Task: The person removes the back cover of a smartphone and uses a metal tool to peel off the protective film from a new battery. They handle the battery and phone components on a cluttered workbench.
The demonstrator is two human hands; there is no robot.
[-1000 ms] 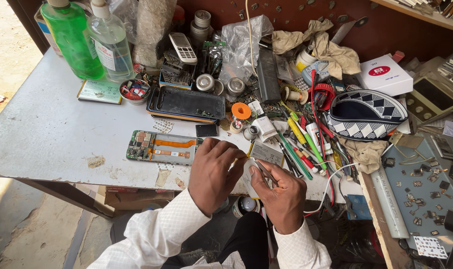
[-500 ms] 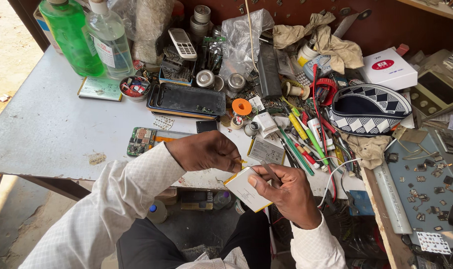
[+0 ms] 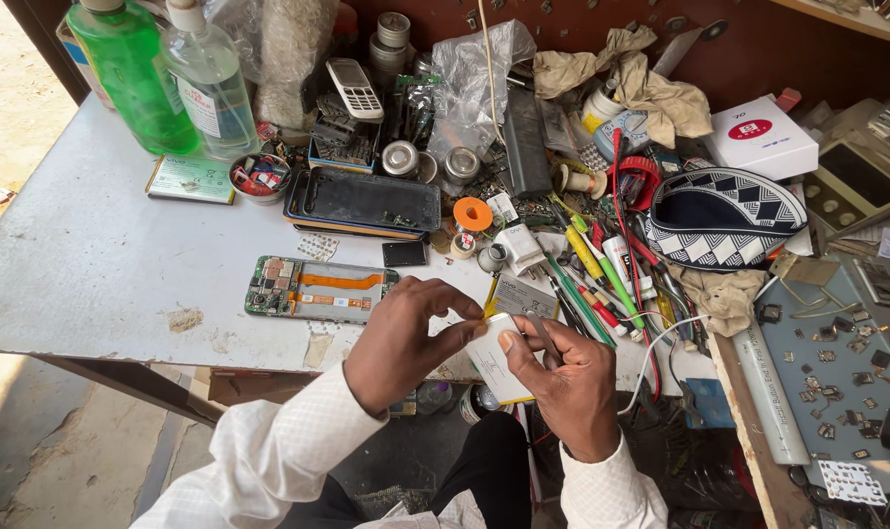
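Note:
My right hand (image 3: 562, 377) holds a flat white phone battery (image 3: 492, 360) near the table's front edge, with a thin dark tool lying along its fingers. My left hand (image 3: 406, 338) pinches the battery's top left edge with thumb and fingertips. Just beyond my left hand lies an opened phone body (image 3: 312, 289) showing its green circuit board and orange ribbon. A black phone back cover (image 3: 361, 201) rests further away on the table.
A green bottle (image 3: 131, 73) and a clear bottle (image 3: 210, 83) stand at the far left. Screwdrivers and pens (image 3: 601, 269), an orange tape roll (image 3: 473, 214), a patterned pouch (image 3: 724, 216) and a white box (image 3: 758, 137) crowd the right. Grey table surface (image 3: 92, 264) at left.
My left hand has drawn back from the table onto the battery's edge. Both hands sit closer together, with the battery now held between them.

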